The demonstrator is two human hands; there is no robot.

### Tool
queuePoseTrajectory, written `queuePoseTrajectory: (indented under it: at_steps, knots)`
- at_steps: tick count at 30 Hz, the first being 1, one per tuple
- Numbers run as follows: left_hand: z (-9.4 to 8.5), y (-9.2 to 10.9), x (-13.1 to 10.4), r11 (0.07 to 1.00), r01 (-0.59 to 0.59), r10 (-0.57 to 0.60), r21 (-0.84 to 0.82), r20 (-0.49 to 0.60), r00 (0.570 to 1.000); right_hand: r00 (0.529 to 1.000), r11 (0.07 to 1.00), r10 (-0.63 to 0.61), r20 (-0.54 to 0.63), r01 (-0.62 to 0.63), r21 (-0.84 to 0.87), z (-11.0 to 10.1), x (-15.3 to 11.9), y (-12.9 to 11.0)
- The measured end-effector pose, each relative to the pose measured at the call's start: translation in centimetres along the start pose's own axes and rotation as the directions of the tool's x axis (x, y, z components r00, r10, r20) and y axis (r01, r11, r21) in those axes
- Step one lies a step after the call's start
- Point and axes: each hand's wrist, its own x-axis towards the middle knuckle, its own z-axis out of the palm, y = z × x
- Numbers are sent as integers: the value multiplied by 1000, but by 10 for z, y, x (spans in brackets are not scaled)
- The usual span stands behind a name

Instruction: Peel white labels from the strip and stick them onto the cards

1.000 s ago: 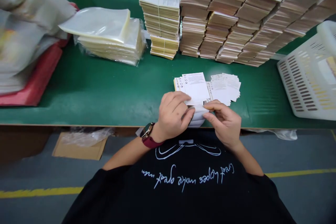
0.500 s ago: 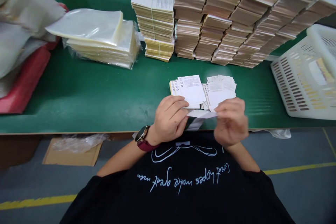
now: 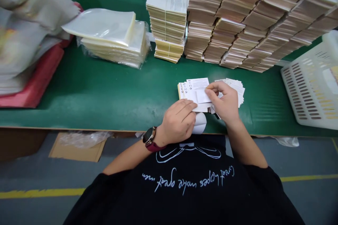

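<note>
My right hand pinches a small white label between thumb and forefinger, over a printed white card. That card tops a fanned pile with several more cards showing at its left. My left hand, with a watch on the wrist, is closed at the pile's lower left, fingertips touching the cards' lower edge. From under its fingers a curled white paper strip hangs toward the table's front edge; its gripped end is hidden. Behind my right hand lies another spread of white cards, partly covered.
Tall stacks of cards stand along the back, with a banded stack at their left. Further left are clear plastic sleeves and a red bin of bags. A white slotted basket stands at the right.
My right hand has moved left and up from the strip's end to over the top card, now with a label in its fingers. The strip has gone from stretched to curled. The view has shifted slightly.
</note>
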Motion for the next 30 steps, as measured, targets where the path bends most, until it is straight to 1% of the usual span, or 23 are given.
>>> queuePoseTrajectory:
  at_steps: [3,6,8,9,12,13,14,16,18,19,20,21,22,23,24,25,26,27,28,29,30]
  knots:
    - [0,0,0,1000,11,-12,16,31,999,1000,997,-22,18,23,-71,2,-1,2]
    - [1,0,1,999,5,-9,48,79,997,997,966,-74,19,76,-245,1,-2,4]
    - [1,1,1,998,-7,2,62,86,996,998,942,-61,-14,53,-331,-2,-1,6]
    - [1,1,1,998,-11,6,66,82,997,999,941,-30,-23,20,-337,-3,0,7]
    - [1,1,1,998,-7,1,68,81,997,996,970,76,46,-63,-233,-4,2,8]
    - [1,1,1,998,-5,0,67,83,997,995,981,79,63,-67,-183,-4,2,7]
    - [1,1,1,998,-7,1,63,80,997,997,989,66,50,-58,-137,-3,1,8]
    - [2,0,1,999,-14,12,45,54,998,998,997,22,-61,-26,-71,-6,-3,11]
    - [2,0,0,1000,-10,10,11,4,1000,984,1000,0,-181,-5,-30,-15,-8,20]
    - [2,-1,-1,1000,-2,2,-9,-25,1000,979,1000,2,-205,-7,-24,-22,-12,26]
    - [2,-1,-2,1000,9,-10,-28,-54,998,981,999,9,-196,-18,-43,-30,-16,32]
    - [1,-1,-2,999,19,-22,-46,-78,997,987,994,21,-160,-37,-100,-38,-20,39]
    - [0,-2,-2,998,28,-33,-59,-96,995,992,977,38,-122,-62,-202,-45,-24,44]
    - [-1,-2,-2,997,35,-42,-69,-108,993,992,942,49,-114,-84,-325,-51,-29,47]
    - [-3,-2,-2,996,42,-51,-77,-114,992,990,894,41,-134,-96,-439,-55,-34,48]
    - [-4,-2,-1,995,52,-61,-86,-113,992,986,853,6,-168,-93,-514,-56,-41,47]
    - [-6,-2,0,994,64,-73,-94,-106,992,980,845,-41,-192,-68,-530,-55,-47,43]
    - [-7,-2,1,992,75,-85,-104,-98,992,979,879,-82,-185,-17,-476,-52,-54,36]
    - [-7,-1,2,990,88,-99,-115,-89,991,984,932,-114,-135,59,-358,-46,-61,28]
    - [-8,-1,4,987,101,-111,-124,-78,991,987,971,-150,-53,137,-194,-40,-68,20]
    - [-8,0,5,985,112,-121,-129,-65,990,981,980,-194,24,195,-32,-34,-73,11]
